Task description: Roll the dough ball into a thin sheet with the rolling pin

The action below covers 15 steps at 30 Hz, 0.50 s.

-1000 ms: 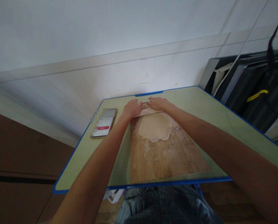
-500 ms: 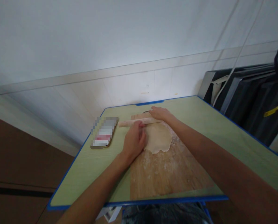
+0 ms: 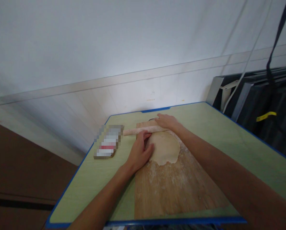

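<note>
A flattened sheet of dough (image 3: 165,148) lies on a floured wooden board (image 3: 171,191), its lower edge uneven. Across the dough's far edge rests a pale rolling pin (image 3: 135,131), whose left end sticks out past the board. My right hand (image 3: 167,121) is closed over the pin's right part, hiding that end. At the dough's left edge is my left hand (image 3: 140,150), thumb apart from the fingers. Its fingertips reach the dough close to the pin; whether they touch the pin I cannot tell.
A phone (image 3: 108,142) with a blurred-out screen lies left of the board on the pale green table (image 3: 229,143), which has a blue rim. A white wall (image 3: 133,92) stands behind. Dark panels (image 3: 253,99) lean at the right, with a black strap (image 3: 274,48) hanging nearby.
My left thumb has spread away from the fingers at the dough's edge. My right hand stays on the rolling pin. The whole view has shifted slightly, so the table appears lower.
</note>
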{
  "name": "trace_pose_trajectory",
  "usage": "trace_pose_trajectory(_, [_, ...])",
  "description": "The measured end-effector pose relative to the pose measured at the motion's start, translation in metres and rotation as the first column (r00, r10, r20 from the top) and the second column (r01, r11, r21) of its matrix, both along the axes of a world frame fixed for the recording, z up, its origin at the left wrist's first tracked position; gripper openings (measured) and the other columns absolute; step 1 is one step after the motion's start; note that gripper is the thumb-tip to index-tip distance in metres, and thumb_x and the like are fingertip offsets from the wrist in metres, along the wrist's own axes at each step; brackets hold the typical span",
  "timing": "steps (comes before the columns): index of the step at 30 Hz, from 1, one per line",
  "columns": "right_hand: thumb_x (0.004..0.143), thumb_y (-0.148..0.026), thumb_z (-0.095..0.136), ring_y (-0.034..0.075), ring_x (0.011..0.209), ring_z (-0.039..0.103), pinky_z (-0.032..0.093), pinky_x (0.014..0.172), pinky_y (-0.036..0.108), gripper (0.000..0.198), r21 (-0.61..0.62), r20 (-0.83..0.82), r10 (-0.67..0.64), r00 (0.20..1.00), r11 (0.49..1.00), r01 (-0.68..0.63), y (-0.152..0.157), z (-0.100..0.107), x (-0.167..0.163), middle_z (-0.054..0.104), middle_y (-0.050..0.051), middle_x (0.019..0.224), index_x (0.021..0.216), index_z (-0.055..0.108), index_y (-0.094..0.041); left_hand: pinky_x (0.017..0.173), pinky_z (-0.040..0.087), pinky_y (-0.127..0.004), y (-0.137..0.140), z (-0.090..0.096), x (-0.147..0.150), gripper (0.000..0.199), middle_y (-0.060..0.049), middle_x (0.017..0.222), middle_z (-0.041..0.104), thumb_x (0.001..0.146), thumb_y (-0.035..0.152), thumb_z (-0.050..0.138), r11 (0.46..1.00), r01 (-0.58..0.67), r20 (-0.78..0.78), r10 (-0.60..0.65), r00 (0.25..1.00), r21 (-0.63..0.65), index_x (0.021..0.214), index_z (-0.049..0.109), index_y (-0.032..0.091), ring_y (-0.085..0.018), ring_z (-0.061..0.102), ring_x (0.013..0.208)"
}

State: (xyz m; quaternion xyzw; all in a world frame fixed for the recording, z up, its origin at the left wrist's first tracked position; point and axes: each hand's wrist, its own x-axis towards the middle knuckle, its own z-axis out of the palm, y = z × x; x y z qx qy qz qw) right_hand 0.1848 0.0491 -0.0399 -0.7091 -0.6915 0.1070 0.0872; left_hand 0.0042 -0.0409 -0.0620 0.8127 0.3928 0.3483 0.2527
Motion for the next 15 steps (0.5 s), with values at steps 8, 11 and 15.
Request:
trace_pose_trajectory(8, [0.087, -0.039, 0.03, 0.028, 0.111, 0.052, 0.04, 0.086, 0.042, 0.045, 0.006, -0.006, -0.001, 1.0, 1.0, 0.001, 0.001, -0.001, -0.001, 0.056, 0.017, 0.122, 0.118, 0.052, -0.016, 0.102, 0.029, -0.05, -0.005, 0.009, 0.001, 0.048, -0.017, 0.131, 0.045, 0.085, 0.036, 0.043, 0.97, 0.111, -0.358, -0.028, 0.933, 0.214, 0.127, 0.038, 0.014, -0.029, 0.038, 0.124])
trace_pose_trajectory(11, [0.087, -0.039, 0.03, 0.028, 0.11, 0.053, 0.04, 0.086, 0.042, 0.045, 0.01, -0.005, 0.0, 1.0, 1.0, 0.0, 0.0, -0.001, 0.0, 0.056, 0.017, 0.122, 0.118, 0.052, -0.016, 0.103, 0.028, -0.05, -0.004, 0.011, 0.001, 0.051, -0.017, 0.13, 0.047, 0.085, 0.039, 0.042, 0.957, 0.144, -0.411, -0.029, 0.911, 0.252, 0.128, 0.039, 0.013, -0.03, 0.039, 0.123])
trace_pose_trajectory(15, [0.086, -0.039, 0.03, 0.029, 0.111, 0.052, 0.04, 0.085, 0.041, 0.046, 0.014, 0.003, 0.002, 1.0, 1.0, -0.003, -0.003, 0.0, -0.001, 0.056, 0.017, 0.122, 0.12, 0.051, -0.015, 0.099, 0.036, -0.046, -0.002, 0.007, -0.001, 0.052, -0.016, 0.125, 0.052, 0.084, 0.039, 0.044, 0.98, 0.079, -0.305, -0.021, 0.952, 0.182, 0.129, 0.036, 0.013, -0.027, 0.047, 0.117])
